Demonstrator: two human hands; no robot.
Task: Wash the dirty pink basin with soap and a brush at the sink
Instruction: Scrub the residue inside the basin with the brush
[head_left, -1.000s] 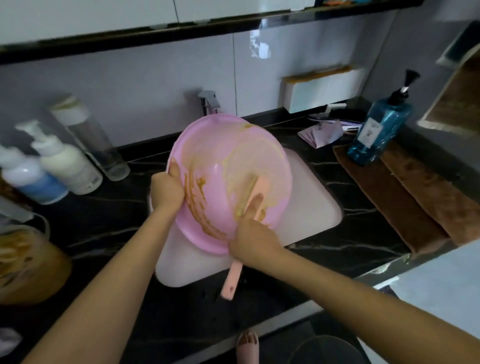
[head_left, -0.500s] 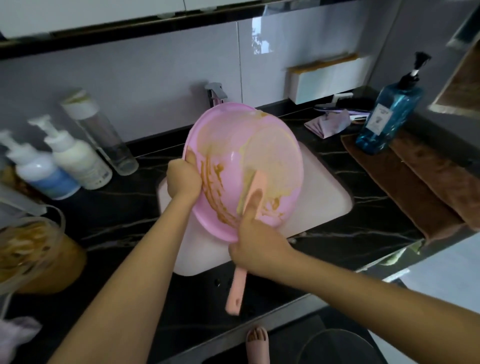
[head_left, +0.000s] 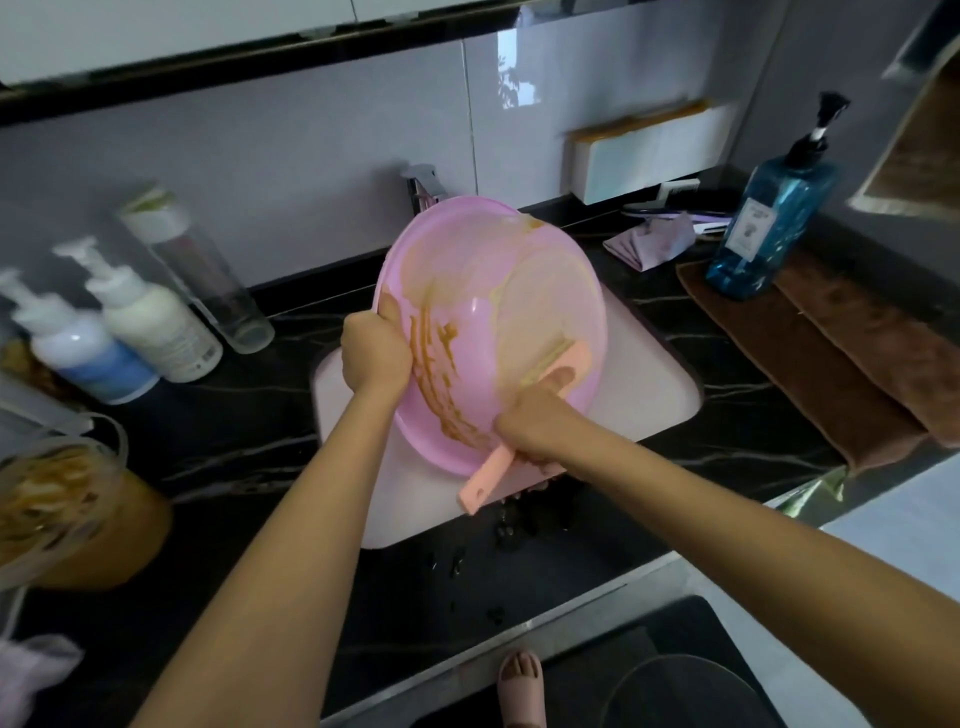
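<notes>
Brush (head_left: 577, 357) seemingly pressed inside tilted basin (head_left: 467, 291)

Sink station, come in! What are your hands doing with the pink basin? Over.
Left hand grips pink basin rim, basin tilted over sink. Right hand holds brush against inside wall. Brown smears on left inner wall. Nothing blocking.

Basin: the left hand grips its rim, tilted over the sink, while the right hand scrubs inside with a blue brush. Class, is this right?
No. The head view shows the brush is pink, not blue. The rest holds: the left hand grips the rim of the basin, tilted over the sink, and the right hand scrubs inside.
</notes>
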